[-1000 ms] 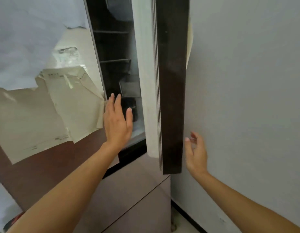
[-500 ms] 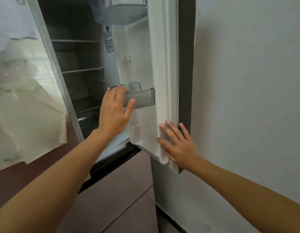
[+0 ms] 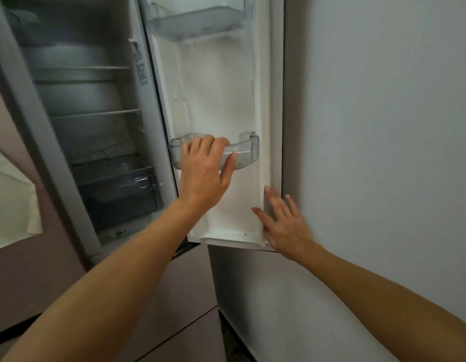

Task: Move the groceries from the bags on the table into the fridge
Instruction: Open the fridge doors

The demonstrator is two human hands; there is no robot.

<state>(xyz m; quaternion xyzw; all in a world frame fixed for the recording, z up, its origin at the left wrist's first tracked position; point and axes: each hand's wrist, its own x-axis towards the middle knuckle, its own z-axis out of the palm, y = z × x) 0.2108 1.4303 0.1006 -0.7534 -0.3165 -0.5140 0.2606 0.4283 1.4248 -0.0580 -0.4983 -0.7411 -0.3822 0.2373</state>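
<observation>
Grey wall (image 3: 383, 126); left hand (image 3: 204, 173) grips fridge door bin (image 3: 242, 152), right hand (image 3: 286, 226) flat against door edge (image 3: 276, 113).

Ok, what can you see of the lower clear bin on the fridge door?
The lower clear plastic door bin is a shallow, see-through tray with rounded corners, mounted on the open fridge door's white inner liner. It looks empty. The left hand grips its front wall, fingers curled over the rim, thumb pressed across the front.
</observation>
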